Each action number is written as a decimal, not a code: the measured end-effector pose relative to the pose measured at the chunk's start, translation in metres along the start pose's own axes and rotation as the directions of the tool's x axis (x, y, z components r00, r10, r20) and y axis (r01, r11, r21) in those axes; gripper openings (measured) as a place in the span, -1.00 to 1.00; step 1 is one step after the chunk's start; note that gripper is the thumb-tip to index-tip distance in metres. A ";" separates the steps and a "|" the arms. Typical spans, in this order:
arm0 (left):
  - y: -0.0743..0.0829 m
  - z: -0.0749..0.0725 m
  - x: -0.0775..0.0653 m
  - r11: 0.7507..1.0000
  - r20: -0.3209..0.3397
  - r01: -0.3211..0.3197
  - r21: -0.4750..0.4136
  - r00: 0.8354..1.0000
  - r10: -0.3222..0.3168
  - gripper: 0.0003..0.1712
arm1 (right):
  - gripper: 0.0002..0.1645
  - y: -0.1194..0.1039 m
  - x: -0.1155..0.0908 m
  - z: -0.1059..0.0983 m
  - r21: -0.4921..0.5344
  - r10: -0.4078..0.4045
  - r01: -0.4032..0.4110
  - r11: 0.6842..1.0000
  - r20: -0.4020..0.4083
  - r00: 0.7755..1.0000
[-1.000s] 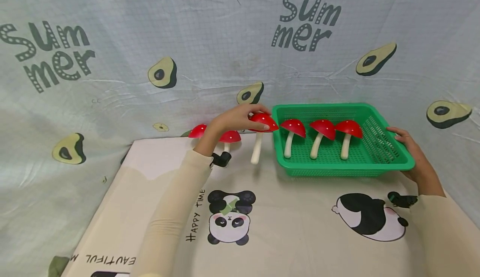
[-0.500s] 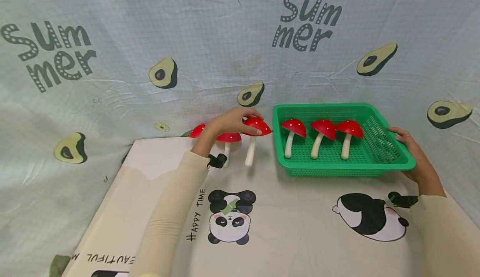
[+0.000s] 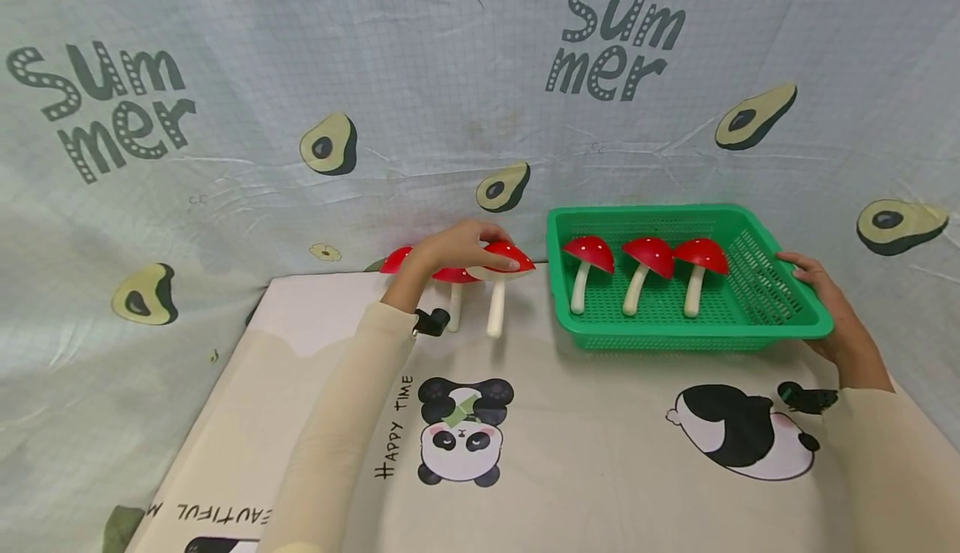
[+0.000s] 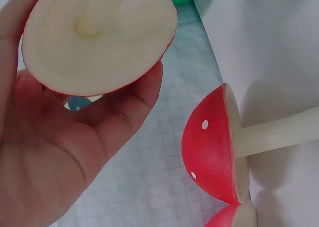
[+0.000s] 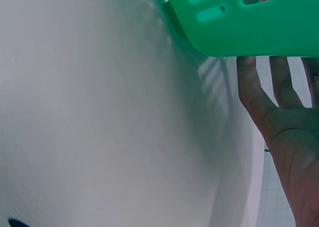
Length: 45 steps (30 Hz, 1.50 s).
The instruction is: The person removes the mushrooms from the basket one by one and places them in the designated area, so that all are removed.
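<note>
My left hand point(image 3: 468, 246) holds a toy mushroom point(image 3: 496, 307) by its red, white-dotted cap, the pale stem pointing toward me. The left wrist view shows fingers curled round the cap's cream underside point(image 4: 119, 42). Beside it is a second mushroom point(image 4: 212, 142), with part of a third point(image 3: 396, 259) further left. My right hand point(image 3: 832, 307) grips the right rim of a green plastic basket point(image 3: 675, 332); its thumb is not visible in the right wrist view. Three mushrooms point(image 3: 591, 253) lie in the basket. Whether the held stem touches the table cannot be seen.
A pale cloth with printed pandas point(image 3: 460, 445) covers the table. Behind it hangs a sheet point(image 3: 420, 78) printed with avocados and lettering, close to the basket's back edge. The table's left edge point(image 3: 206, 420) runs toward me.
My left hand has moved left and slightly down with the mushroom, away from the basket and closer to the other loose mushrooms. The right hand and basket stay in place.
</note>
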<state>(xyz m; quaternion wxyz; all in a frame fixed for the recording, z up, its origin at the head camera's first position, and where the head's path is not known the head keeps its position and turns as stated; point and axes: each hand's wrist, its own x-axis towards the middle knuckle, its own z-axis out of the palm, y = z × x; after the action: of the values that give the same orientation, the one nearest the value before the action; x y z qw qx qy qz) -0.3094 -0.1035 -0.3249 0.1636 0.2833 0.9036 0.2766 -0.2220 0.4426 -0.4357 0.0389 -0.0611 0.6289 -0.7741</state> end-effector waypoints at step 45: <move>-0.014 0.011 0.034 0.999 0.058 0.009 -0.050 0.998 -0.006 -0.44 | -0.61 0.000 -0.002 0.001 0.013 -0.002 0.002 1.000 0.010 1.000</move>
<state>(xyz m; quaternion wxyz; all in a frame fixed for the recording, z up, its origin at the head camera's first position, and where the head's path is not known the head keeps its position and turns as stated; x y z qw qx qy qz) -0.3375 -0.0884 -0.3468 0.1976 0.2834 0.8923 0.2905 -0.2194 0.4419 -0.4361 0.0417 -0.0656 0.6238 -0.7777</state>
